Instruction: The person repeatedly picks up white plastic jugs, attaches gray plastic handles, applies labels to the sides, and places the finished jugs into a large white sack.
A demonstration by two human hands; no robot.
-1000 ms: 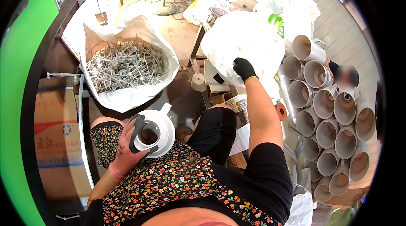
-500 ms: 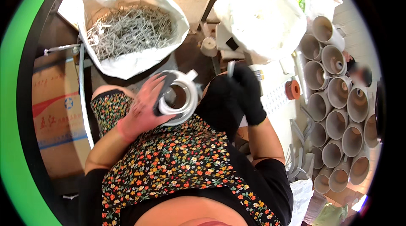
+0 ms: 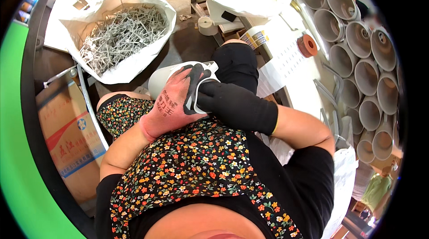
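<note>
"Between the knees (image 3: 237,67), what's being held?"

"White pipe (image 3: 161,80). Left hand (image 3: 172,96) is clamped on it, fingers (image 3: 195,76) wrapped over the outside beside its open right end, thumb on the near side."

"So where does the rest lie?"

"Out past those fingers, to the far left."

"And the right hand (image 3: 239,105)?"

"It comes from the right, fingers inside the open end, with the rim around them. Their tips are hidden, so I can't tell if they're apart or together."

"Anything nearby?"

"Far left, an open sack (image 3: 149,51) of grey rods (image 3: 123,33); far right, an orange roll (image 3: 308,52) on the tabletop (image 3: 301,82)."
</note>
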